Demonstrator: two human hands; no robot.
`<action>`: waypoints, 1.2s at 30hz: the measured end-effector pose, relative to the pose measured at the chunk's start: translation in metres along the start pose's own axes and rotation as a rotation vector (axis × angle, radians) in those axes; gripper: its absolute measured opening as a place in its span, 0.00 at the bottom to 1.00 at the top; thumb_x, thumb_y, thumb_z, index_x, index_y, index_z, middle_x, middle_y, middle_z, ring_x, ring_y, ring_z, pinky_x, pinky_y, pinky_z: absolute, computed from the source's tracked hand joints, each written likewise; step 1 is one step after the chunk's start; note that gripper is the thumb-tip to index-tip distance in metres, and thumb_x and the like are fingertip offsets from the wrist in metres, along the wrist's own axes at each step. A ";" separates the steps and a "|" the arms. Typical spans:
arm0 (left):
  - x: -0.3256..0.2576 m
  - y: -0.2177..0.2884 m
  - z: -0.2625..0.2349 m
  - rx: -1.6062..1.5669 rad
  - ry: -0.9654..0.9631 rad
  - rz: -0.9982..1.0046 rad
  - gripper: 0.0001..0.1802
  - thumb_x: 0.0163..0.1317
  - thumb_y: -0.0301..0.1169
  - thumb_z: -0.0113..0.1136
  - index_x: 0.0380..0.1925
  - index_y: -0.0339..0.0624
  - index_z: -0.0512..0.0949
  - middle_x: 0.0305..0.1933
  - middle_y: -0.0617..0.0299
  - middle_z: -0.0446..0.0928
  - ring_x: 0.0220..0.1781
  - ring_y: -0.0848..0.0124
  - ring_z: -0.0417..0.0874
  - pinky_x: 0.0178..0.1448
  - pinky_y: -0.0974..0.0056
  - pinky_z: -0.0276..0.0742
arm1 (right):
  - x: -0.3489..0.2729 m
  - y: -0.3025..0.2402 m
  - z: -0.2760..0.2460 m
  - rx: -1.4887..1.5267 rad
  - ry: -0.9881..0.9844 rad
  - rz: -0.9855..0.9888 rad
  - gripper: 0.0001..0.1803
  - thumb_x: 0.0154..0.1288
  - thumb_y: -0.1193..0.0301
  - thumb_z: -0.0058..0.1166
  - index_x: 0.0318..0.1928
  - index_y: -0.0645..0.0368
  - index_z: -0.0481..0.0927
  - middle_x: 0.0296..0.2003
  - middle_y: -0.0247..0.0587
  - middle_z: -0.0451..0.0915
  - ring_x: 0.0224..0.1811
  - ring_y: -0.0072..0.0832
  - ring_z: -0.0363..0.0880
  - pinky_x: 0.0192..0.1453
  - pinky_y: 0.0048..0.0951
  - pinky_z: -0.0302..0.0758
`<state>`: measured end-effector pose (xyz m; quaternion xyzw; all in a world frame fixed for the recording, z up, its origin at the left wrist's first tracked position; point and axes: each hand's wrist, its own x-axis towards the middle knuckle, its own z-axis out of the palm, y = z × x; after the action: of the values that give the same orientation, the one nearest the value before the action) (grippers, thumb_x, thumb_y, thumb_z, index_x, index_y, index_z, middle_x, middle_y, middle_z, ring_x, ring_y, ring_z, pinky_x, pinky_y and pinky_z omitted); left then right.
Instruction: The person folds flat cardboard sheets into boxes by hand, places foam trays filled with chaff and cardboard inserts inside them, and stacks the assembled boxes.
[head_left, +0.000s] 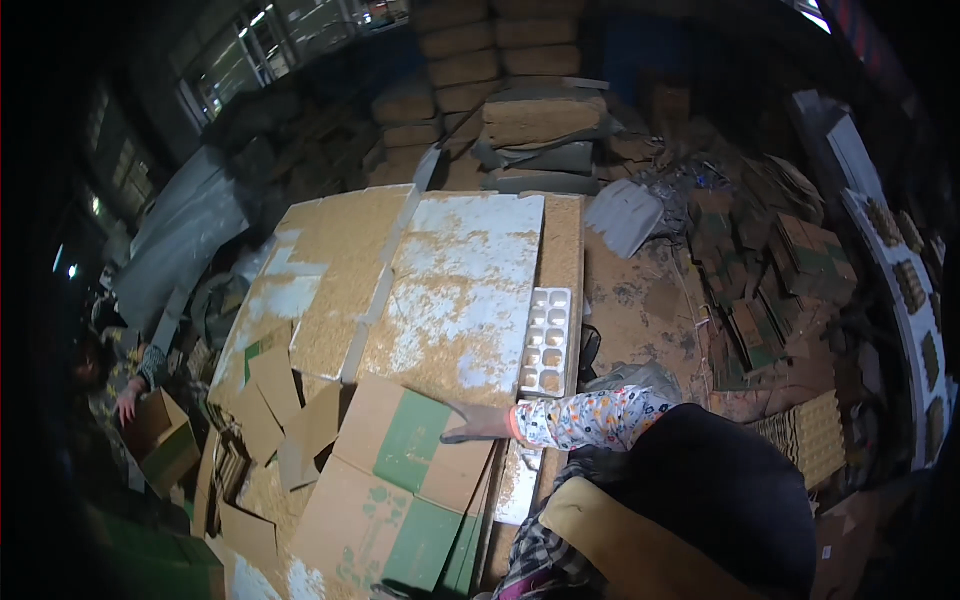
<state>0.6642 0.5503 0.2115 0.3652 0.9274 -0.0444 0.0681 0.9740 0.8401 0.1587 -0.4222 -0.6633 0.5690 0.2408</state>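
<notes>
Cardboard fills the middle of the head view. We see a hand (478, 423) in a flowered sleeve (590, 415) reaching in from the right of the frame, low and just right of centre; we take it for our right hand, though a dark rounded shape (720, 490) at the lower right hides the arm behind it. The hand lies flat with fingers stretched out, palm down on a flattened brown box with green patches (400, 480), which lies in the lower centre of the frame on a stack of similar sheets. Our left hand does not show.

Just above and to the right of the hand, a white moulded tray (547, 340) with rows of small cups lies along the right edge of a large white board (460, 290) dusted with tan crumbs. Loose cardboard pieces (285, 400) lie to the left of the box.

At the far left edge of the frame another person's hand (127, 400) rests on an open carton (160, 440). Stacked sacks (530, 110) rise at the upper centre, and more flattened boxes (770, 290) are heaped at the right.
</notes>
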 end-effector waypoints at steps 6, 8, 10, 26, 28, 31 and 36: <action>-0.031 0.058 -0.226 -0.083 0.233 0.327 0.34 0.66 0.45 0.51 0.64 0.36 0.58 0.64 0.47 0.64 0.64 0.55 0.67 0.64 0.56 0.65 | 0.060 -0.091 -0.073 0.245 0.317 -0.314 0.51 0.57 0.41 0.57 0.68 0.67 0.55 0.64 0.63 0.62 0.67 0.46 0.63 0.68 0.37 0.61; -0.035 0.060 -0.262 0.047 0.198 0.333 0.33 0.65 0.45 0.52 0.63 0.37 0.59 0.63 0.47 0.65 0.63 0.55 0.68 0.63 0.55 0.66 | 0.071 -0.141 -0.081 0.242 0.319 -0.387 0.51 0.54 0.41 0.59 0.66 0.66 0.58 0.62 0.63 0.63 0.64 0.48 0.65 0.67 0.39 0.63; -0.032 0.062 -0.278 0.131 0.179 0.337 0.32 0.65 0.45 0.53 0.62 0.38 0.61 0.61 0.47 0.66 0.61 0.55 0.69 0.62 0.55 0.67 | 0.062 -0.169 -0.085 0.125 0.447 -0.302 0.52 0.53 0.41 0.60 0.65 0.66 0.59 0.60 0.63 0.64 0.62 0.49 0.66 0.65 0.40 0.64; -0.023 0.055 -0.301 0.316 0.133 0.422 0.24 0.59 0.43 0.60 0.52 0.43 0.74 0.50 0.49 0.76 0.52 0.54 0.77 0.52 0.52 0.74 | 0.037 -0.196 -0.034 0.096 0.312 -0.285 0.50 0.52 0.49 0.64 0.59 0.76 0.56 0.52 0.63 0.71 0.57 0.44 0.71 0.63 0.35 0.65; -0.019 0.070 -0.296 0.333 0.097 0.454 0.23 0.58 0.43 0.60 0.51 0.44 0.75 0.49 0.49 0.77 0.51 0.53 0.78 0.51 0.51 0.75 | 0.046 -0.218 -0.041 0.138 0.112 -0.151 0.45 0.51 0.49 0.63 0.54 0.76 0.62 0.50 0.64 0.72 0.54 0.45 0.73 0.60 0.36 0.68; -0.038 0.126 -0.258 0.420 0.211 0.259 0.21 0.61 0.44 0.58 0.48 0.43 0.77 0.42 0.49 0.80 0.48 0.54 0.79 0.50 0.52 0.74 | 0.074 -0.199 -0.050 -0.021 0.174 0.002 0.54 0.51 0.38 0.56 0.57 0.80 0.61 0.55 0.72 0.68 0.57 0.52 0.71 0.62 0.41 0.67; 0.003 0.142 -0.245 -0.238 -0.464 0.903 0.24 0.64 0.46 0.55 0.49 0.37 0.77 0.45 0.49 0.80 0.46 0.56 0.79 0.53 0.54 0.73 | 0.062 -0.193 0.005 -0.453 0.057 -0.157 0.68 0.47 0.36 0.59 0.69 0.74 0.38 0.67 0.71 0.48 0.71 0.59 0.47 0.72 0.57 0.45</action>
<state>0.7361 0.6888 0.4483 0.6990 0.6366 0.0154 0.3255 0.8821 0.8892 0.3322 -0.4283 -0.7979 0.3731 0.2019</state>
